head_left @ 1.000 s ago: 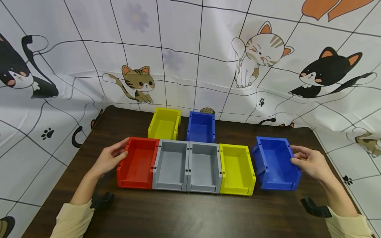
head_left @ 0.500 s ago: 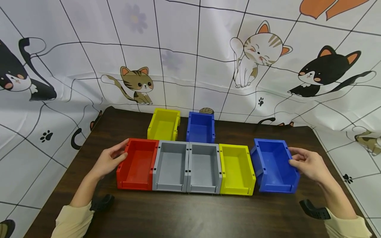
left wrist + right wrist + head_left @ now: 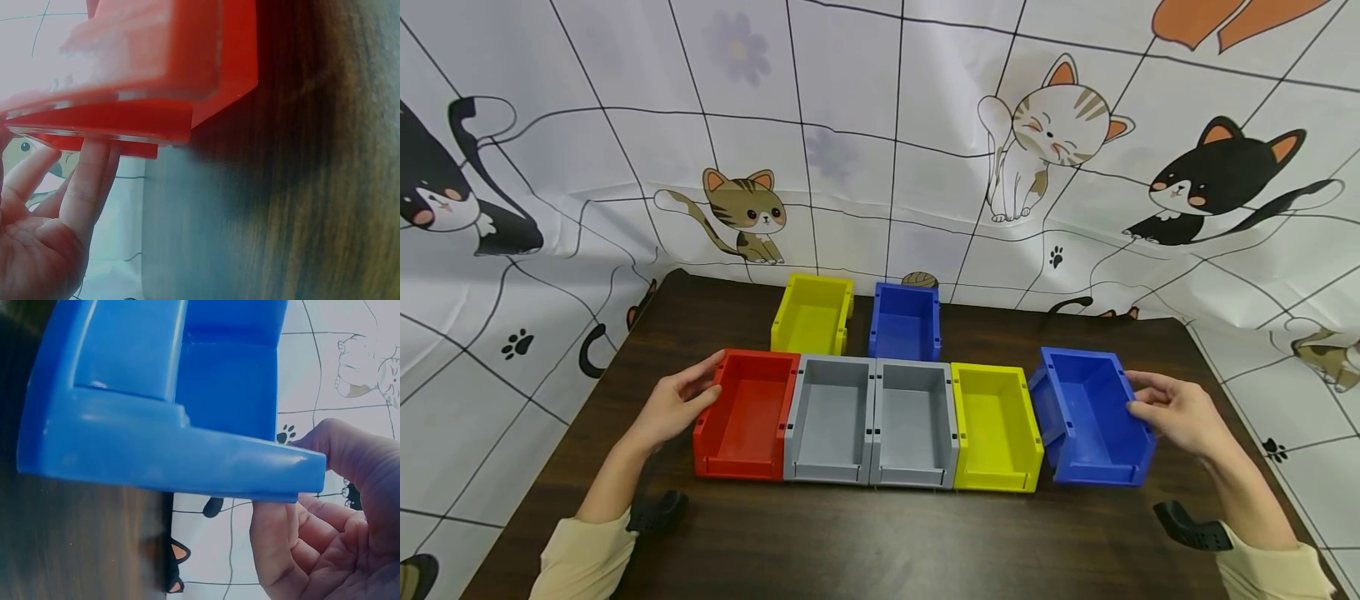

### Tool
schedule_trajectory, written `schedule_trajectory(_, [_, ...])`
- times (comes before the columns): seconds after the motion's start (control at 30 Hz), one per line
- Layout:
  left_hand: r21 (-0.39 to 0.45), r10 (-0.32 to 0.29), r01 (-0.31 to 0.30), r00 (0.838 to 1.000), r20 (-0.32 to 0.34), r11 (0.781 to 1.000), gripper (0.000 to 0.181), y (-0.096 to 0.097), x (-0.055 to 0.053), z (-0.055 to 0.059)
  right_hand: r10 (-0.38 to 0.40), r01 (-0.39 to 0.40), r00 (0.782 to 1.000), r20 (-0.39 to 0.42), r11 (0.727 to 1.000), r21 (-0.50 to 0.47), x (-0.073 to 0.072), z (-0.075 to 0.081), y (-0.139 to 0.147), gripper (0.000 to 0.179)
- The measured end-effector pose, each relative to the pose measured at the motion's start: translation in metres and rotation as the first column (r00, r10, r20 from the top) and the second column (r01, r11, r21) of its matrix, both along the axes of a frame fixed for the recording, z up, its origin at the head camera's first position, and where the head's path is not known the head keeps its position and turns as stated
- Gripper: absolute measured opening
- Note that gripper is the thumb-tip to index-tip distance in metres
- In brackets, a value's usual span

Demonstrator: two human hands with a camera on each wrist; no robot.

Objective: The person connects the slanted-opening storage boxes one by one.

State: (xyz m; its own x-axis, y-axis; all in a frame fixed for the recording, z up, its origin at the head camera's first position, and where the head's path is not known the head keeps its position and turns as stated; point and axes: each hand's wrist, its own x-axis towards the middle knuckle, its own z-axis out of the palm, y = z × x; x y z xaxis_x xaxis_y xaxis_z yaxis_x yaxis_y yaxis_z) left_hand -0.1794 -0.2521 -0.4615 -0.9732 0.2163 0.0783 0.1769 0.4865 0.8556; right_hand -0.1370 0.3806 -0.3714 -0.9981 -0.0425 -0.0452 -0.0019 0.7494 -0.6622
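My left hand (image 3: 672,408) touches the outer side of the red bin (image 3: 747,417) with fairly straight fingers; in the left wrist view, the fingers (image 3: 84,187) reach up under its rim. My right hand (image 3: 1176,417) pinches the right wall of a blue bin (image 3: 1097,417), thumb at the rim and fingers outside, as the right wrist view shows. Beside the red bin, a grey bin (image 3: 831,421), a second grey bin (image 3: 914,425) and a yellow bin (image 3: 996,429) stand side by side in a row. A narrow gap separates the yellow bin from the held blue one.
Behind the row stand another yellow bin (image 3: 812,317) and a smaller-looking blue bin (image 3: 906,323). All are on a dark wooden table (image 3: 880,542). A white cat-print curtain (image 3: 850,125) hangs at the back and sides.
The blue bin in my right hand has shifted slightly left, closer to the yellow bin. My left hand stays at the red bin, and the row keeps its arrangement.
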Motion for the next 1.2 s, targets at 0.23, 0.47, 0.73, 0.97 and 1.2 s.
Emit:
schedule_trajectory(0.23, [-0.009,0.005,-0.005,1.0,0.006,1.0,0.052,0.0,0.001,0.001,0.018,-0.017,0.999,0.032,1.0,-0.022,-0.004,-0.005,0.004,0.045])
schedule_trajectory(0.47, [-0.006,0.006,-0.005,1.0,0.026,1.0,0.053,0.001,0.001,0.002,0.014,-0.011,0.998,0.068,0.999,-0.043,-0.003,-0.01,0.003,0.046])
schedule_trajectory(0.73, [0.001,0.008,-0.008,1.0,-0.018,1.0,0.051,0.0,0.002,0.0,0.013,-0.015,1.0,0.027,0.996,0.088,-0.008,-0.007,-0.004,0.044])
schedule_trajectory(0.97, [0.001,0.004,-0.004,0.999,-0.032,1.0,0.052,-0.002,0.003,0.001,0.012,0.0,0.998,-0.062,0.981,0.192,-0.009,-0.009,-0.009,0.041])
schedule_trajectory(1.2, [-0.004,0.001,-0.001,1.0,-0.016,1.0,0.052,0.0,0.002,0.001,0.236,-0.118,0.911,-0.337,0.935,0.335,-0.015,-0.015,-0.033,0.06])
